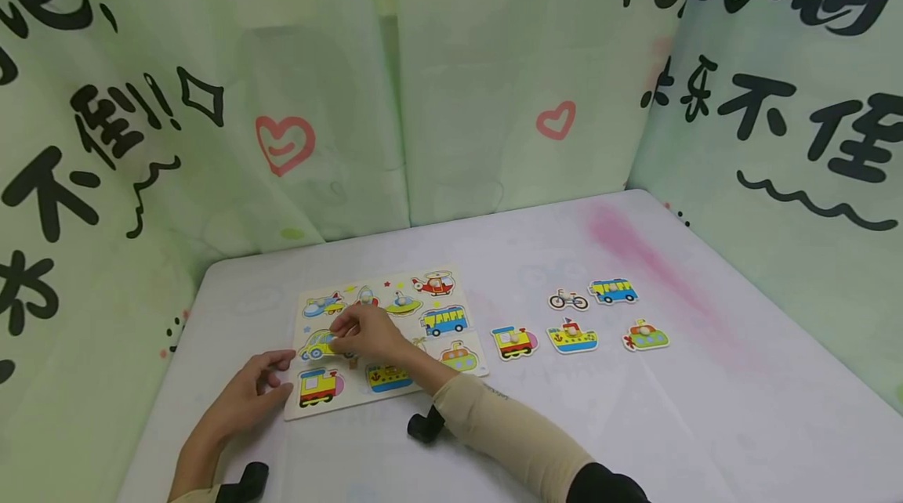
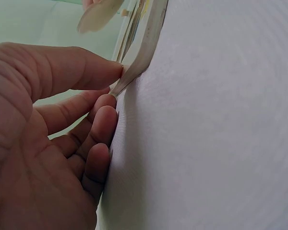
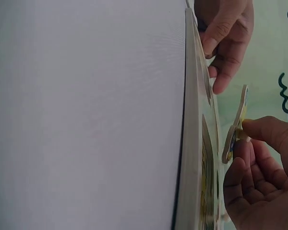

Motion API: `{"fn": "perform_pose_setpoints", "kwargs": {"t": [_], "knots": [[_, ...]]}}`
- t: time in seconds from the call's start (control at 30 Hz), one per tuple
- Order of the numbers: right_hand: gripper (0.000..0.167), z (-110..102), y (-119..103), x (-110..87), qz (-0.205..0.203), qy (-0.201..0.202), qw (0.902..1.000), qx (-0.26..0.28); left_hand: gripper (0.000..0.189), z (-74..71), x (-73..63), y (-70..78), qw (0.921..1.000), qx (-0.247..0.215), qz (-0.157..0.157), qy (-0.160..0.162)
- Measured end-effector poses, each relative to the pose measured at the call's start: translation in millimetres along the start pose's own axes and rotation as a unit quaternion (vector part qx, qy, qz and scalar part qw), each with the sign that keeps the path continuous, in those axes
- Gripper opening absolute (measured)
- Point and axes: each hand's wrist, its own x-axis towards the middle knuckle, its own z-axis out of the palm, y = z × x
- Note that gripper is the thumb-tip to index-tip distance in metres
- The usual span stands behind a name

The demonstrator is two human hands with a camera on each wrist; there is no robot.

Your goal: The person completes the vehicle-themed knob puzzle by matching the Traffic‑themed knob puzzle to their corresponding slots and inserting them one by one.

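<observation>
A wooden puzzle board with vehicle pictures lies on the table. At its left side my left hand pinches the edge near the corner, thumb tip on the rim, as the left wrist view shows. My right hand is over the board's left half. Between its thumb and fingers it holds a yellow and blue car puzzle piece by the small knob. In the right wrist view this piece stands tilted beside the board's face, apart from it. The right hand hides the middle of the board from the head camera.
Right of the board lie loose pieces: a train, a ship, a bicycle, a bus and a submarine. A white cloth covers the table. Green printed curtains surround its back and sides.
</observation>
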Motion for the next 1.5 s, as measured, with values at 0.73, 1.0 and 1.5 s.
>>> {"fn": "perform_pose_setpoints", "kwargs": {"t": [0.73, 1.0, 1.5], "knots": [[0.014, 20, -15, 25.9, 0.006, -0.027, 0.9923, -0.121, 0.055, -0.9, -0.6, 0.7, 0.9998, -0.008, 0.015, 0.005], [0.013, 22, -18, 28.9, 0.011, -0.028, 0.9897, -0.140, 0.053, 0.3, -1.6, -0.8, 0.9994, -0.018, 0.027, 0.007], [0.012, 21, -19, 30.3, 0.010, -0.022, 0.9841, -0.176, 0.052, 0.2, -3.2, -0.6, 0.9994, -0.017, 0.029, 0.008]]}}
